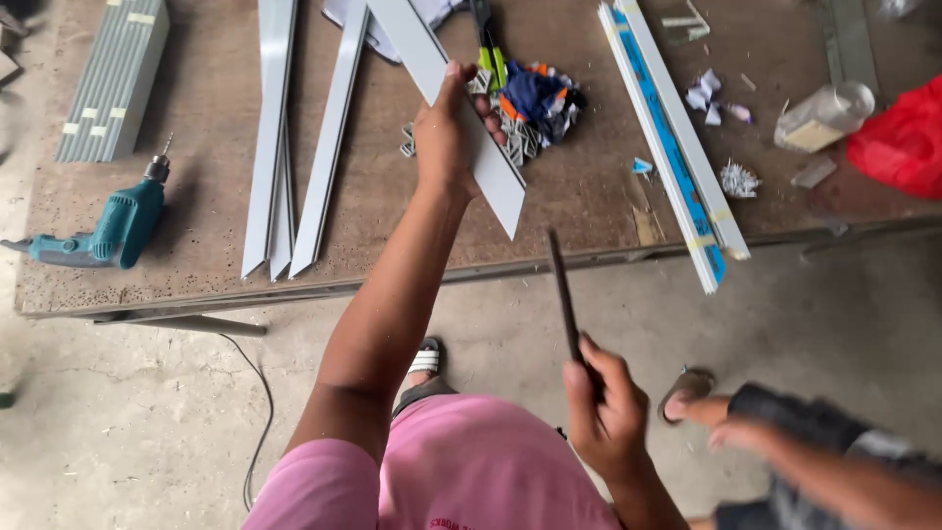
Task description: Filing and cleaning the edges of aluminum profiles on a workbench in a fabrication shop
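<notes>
Over table edge (294,291): left hand (444,137) clamped round grey metal strip (461,118), held mid-length, angled cut tip pointing down. Right hand (603,407) closed on thin dark file (563,294), tip up toward strip. Looks light, stiff, probably sharp-edged, so best gripped on flat faces. Nearby: more strips (275,147), teal drill (113,231), rag pile (535,98).
</notes>
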